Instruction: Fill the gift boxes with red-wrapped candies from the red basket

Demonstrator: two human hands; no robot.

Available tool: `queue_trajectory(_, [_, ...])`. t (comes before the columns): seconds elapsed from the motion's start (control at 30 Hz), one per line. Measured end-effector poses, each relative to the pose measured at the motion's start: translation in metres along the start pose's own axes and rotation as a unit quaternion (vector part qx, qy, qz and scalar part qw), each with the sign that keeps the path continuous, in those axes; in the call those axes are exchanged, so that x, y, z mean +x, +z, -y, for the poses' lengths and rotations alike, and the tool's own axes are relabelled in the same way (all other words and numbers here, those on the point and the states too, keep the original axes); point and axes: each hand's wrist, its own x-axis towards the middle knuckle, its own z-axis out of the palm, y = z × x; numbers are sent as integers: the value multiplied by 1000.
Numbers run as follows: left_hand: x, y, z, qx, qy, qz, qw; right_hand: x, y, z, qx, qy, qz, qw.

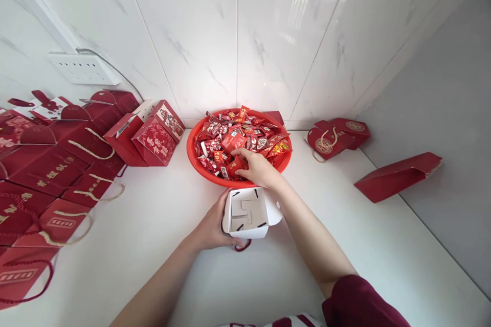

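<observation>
Now, from the head view, the left hand (210, 225) is wrapped around one small gift box (251, 233), open end up, just in front of the basket on the white counter (215, 286). Its folded bottom flaps show, so that one looks unfilled to me. The right hand (257, 166) dips its curled fingers among the wrapped sweets (233, 140); whether they pinch a packet, I can't tell. One red plastic basket (192, 156) holds those sweets (far too many, overlapping, for me to count!), so plenty remain there.

Over on the left, the crowd of red gift boxes (49, 171) looks mostly folded up, with rope handles on several; what's inside is hidden, and the frame's edge spoils an exact count. Two paired boxes (157, 140) stand nearer the basket. Across on the right, a patterned box cluster (351, 133) sits by the wall, one or two, hard to say, plus one plain red box (395, 179) lying beside the grey panel. One socket strip (84, 68), two hands.
</observation>
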Motion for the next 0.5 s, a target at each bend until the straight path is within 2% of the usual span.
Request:
queue_trajectory(0.2, [2, -1, -7, 27, -10, 1, 1000, -2, -4, -2, 66, -63, -50, 995])
queue_trajectory(0.4, [2, 0, -9, 33, -1, -3, 999, -2, -1, -7, 132, -29, -112, 985])
queue_trajectory(0.5, [2, 0, -7, 43, -1, -4, 999, -1, 1, -8, 132, -29, -142, 981])
